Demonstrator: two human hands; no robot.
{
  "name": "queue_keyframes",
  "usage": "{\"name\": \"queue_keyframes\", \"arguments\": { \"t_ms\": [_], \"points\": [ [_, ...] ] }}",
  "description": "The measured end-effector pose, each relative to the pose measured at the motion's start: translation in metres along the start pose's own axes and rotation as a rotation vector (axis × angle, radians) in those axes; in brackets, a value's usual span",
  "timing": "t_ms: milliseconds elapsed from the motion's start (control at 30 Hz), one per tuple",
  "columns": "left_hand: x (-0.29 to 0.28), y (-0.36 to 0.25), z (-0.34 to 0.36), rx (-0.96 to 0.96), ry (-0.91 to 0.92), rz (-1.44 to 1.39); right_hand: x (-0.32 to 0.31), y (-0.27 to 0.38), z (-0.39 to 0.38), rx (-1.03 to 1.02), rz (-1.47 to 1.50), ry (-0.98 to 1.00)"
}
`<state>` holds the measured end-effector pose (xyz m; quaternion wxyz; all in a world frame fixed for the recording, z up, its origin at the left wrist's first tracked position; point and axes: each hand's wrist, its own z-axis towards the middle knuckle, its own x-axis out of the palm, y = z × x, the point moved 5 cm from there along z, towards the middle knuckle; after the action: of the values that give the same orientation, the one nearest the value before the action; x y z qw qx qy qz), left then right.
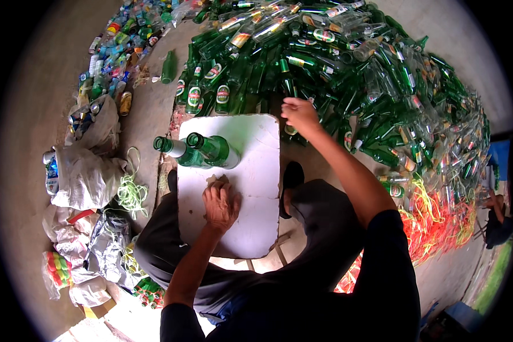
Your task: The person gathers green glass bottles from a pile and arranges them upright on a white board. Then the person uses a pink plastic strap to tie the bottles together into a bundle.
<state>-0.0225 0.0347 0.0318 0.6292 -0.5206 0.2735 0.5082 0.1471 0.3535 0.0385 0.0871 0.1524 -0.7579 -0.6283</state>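
My left hand (pixel 220 206) rests on a white board (pixel 256 228) between my knees, fingers loosely bent and apart, holding nothing. Just beyond its fingertips is a brownish worn patch (pixel 215 179). Two uncapped green glass bottles stand side by side on the board's far left part: one (pixel 178 149) with a pale neck label, the other (pixel 214 149) to its right. Past the board's far right corner, my right hand (pixel 301 115) is closed around a green glass bottle (pixel 289 84). Its neck points away from me, and my fingers partly hide its body.
A large heap of green and clear glass bottles (pixel 325 62) spreads from far ahead to the right. Orange and yellow plastic strapping (pixel 433 228) lies at right. Stuffed sacks (pixel 88 179), pale green twine (pixel 132 191) and scattered plastic bottles (pixel 134 28) are at left. Another person (pixel 499 225) is at far right.
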Motion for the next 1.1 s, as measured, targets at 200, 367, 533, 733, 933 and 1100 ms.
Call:
{"name": "queue_keyframes", "arguments": {
  "t_ms": [200,367,533,733,933,1100],
  "points": [
    [0.001,-0.005,0.005,-0.007,0.044,0.055,-0.077,-0.083,0.041,0.262,-0.278,-0.042],
    [0.002,-0.002,0.002,-0.032,0.071,0.055,-0.087,-0.134,0.077,0.463,-0.085,-0.104],
    [0.003,-0.002,0.003,-0.054,0.091,0.041,-0.101,-0.18,0.12,0.464,0.171,-0.255],
    [0.006,-0.001,0.001,-0.078,0.136,0.074,-0.119,-0.21,0.15,0.544,0.248,-0.364],
    [0.007,-0.002,0.005,-0.078,0.134,0.08,-0.111,-0.211,0.162,0.568,0.131,-0.25],
    [0.005,-0.004,0.008,-0.102,0.163,0.076,-0.105,-0.215,0.164,0.571,-0.1,-0.267]
  ]
}}
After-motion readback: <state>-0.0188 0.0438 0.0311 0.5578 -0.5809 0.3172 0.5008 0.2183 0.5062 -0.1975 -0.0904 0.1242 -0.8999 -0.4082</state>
